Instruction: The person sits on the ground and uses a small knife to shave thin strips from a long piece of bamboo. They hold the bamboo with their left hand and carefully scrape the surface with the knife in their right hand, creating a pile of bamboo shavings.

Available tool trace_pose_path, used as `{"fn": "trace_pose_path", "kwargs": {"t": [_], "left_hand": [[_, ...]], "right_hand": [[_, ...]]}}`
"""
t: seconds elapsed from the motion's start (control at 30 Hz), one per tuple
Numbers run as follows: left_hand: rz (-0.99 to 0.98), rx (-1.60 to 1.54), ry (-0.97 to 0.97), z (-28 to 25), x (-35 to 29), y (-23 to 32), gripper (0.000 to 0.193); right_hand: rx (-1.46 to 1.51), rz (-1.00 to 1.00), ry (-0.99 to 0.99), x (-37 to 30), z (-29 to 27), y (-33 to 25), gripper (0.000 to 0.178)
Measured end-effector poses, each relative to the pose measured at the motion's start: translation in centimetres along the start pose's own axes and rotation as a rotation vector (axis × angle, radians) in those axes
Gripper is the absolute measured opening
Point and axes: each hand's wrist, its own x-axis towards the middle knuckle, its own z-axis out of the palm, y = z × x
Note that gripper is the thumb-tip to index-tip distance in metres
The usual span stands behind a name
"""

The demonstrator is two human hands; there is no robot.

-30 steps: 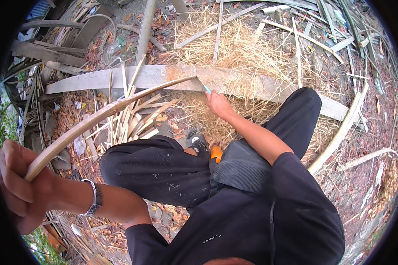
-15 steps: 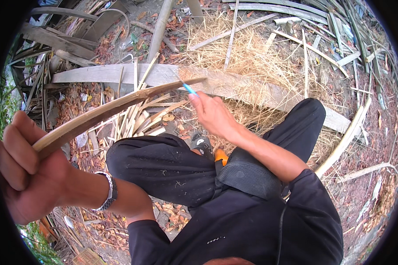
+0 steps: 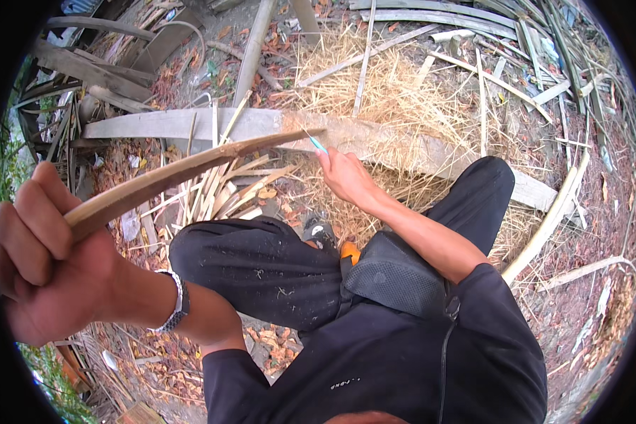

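Note:
A long, curved strip of split wood or bamboo (image 3: pixel 169 177) slants up from the left across the view. My left hand (image 3: pixel 56 261), with a watch on its wrist, grips the strip's near end. My right hand (image 3: pixel 346 177) is closed round a light-blue handle, part of a small knife (image 3: pixel 318 144) whose thin blade points at the strip's far tip. Whether the blade touches the wood I cannot tell. Beneath that tip lies a broad weathered plank (image 3: pixel 247 124), running crosswise in front of my crossed legs.
Pale shavings (image 3: pixel 396 88) heap over and beyond the plank. Several cut sticks (image 3: pixel 222 187) lie by my left knee. Long curved slats (image 3: pixel 438 21) are piled at the far right, old boards (image 3: pixel 92 67) at the far left. A pale stick (image 3: pixel 551 219) lies right of my knee.
My right hand with the knife has shifted slightly right and down, just past the strip's tip. My left hand and the strip have moved only a little.

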Motion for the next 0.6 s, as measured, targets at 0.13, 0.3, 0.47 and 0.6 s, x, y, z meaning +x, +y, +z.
{"fn": "trace_pose_path", "kwargs": {"t": [0.13,0.3,0.47,0.6], "left_hand": [[-0.024,-0.015,-0.017,0.2,-0.2,0.4,0.035],[-0.026,-0.064,0.004,-0.7,-0.3,0.7,0.034],[0.201,0.469,0.488,-2.6,-2.7,2.0,0.031],[0.161,0.326,0.303,-2.4,-1.8,1.6,0.032]], "right_hand": [[0.034,-0.141,0.035,-0.9,-1.8,-2.4,0.044],[-0.018,0.046,0.000,1.2,1.4,3.0,0.045],[0.066,-0.039,-0.002,0.0,-1.7,-2.1,0.045],[-0.110,0.062,0.055,2.6,2.6,5.7,0.048]]}}
